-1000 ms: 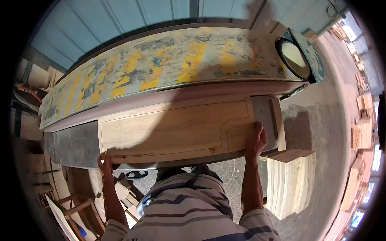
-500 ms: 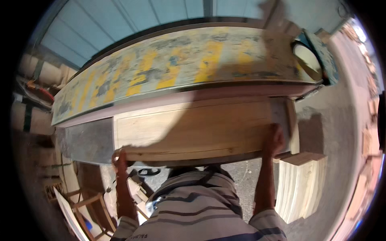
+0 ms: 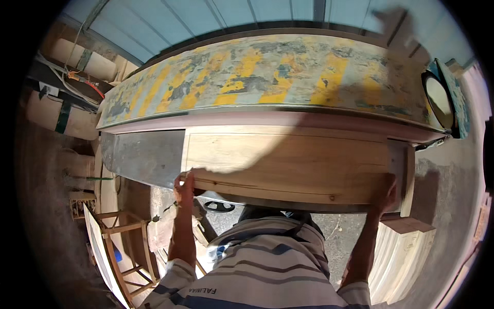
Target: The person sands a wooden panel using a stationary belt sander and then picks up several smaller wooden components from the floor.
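A wide pale wooden panel with a routed frame line lies flat on a grey machine table, against a long fence painted yellow and grey. My left hand grips the panel's near left corner, thumb on top. At the near right corner, my right hand holds the edge beside a pale wooden block. Both forearms rise from the lower edge past my striped shirt.
A round disc in a teal housing sits at the fence's right end. Stacked pale boards stand at lower right. A wooden stool frame and leaning board are at lower left. Rolled tubes and cables lie at upper left.
The panel and both hands sit further right in the picture than a second ago, and more of the grey table shows at the left. Both hands keep their grip on the panel.
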Demonstrator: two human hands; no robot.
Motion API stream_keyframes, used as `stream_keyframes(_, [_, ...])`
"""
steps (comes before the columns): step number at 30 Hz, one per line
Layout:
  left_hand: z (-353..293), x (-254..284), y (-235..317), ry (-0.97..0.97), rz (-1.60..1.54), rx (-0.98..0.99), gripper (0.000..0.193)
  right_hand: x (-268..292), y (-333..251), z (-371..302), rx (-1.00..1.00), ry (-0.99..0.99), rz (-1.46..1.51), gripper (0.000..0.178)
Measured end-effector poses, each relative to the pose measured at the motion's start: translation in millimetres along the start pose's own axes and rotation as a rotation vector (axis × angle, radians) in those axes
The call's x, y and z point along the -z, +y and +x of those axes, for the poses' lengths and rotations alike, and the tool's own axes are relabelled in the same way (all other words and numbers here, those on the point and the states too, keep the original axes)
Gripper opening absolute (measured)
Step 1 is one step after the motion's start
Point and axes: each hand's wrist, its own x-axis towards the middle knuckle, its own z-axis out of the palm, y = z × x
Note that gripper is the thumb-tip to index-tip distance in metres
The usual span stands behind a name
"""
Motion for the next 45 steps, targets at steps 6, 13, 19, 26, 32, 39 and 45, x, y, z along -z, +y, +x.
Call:
stream_keyframes(6, [-0.4, 3.4, -2.4, 0.014, 0.058, 0.134, 0.055, -8.8, 6.7, 0.0, -0.043, 0.058, 0.025, 0.033])
stream_keyframes(13, [-21.6, -13.8, 27.3, -0.058, 0.106, 0.114, 0.053, 5.3, 4.4, 14.5, -0.006, 0.137, -0.086, 0.037])
stream_keyframes(19, [-0.9, 6.6, 19.6, -0.046, 0.077, 0.114, 0.052, -8.7, 6.2, -6.6, -0.036, 0.090, -0.087, 0.038])
stream_keyframes(26, [23.1, 27.7, 16.7, -0.020, 0.106, 0.126, 0.042, -24.1, 0.5, -35.9, -0.022, 0.032, -0.126, 0.042])
stream_keyframes(32, [62.0, 57.0, 1.0, -0.139, 0.059, 0.074, 0.033, -38.0, 0.9, -57.0, -0.045, -0.017, 0.010, 0.040])
stream_keyframes(39, [91.0, 133.8, -28.7, -0.224, 0.031, 0.189, 0.026, -43.7, -17.9, -109.5, 0.050, -0.196, -0.101, 0.031])
stream_keyframes(45, [62.8, 198.8, -65.6, -0.004, 0.512, 0.391, 0.063, 2.6, -13.7, -112.7, 0.051, -0.371, -0.258, 0.028])
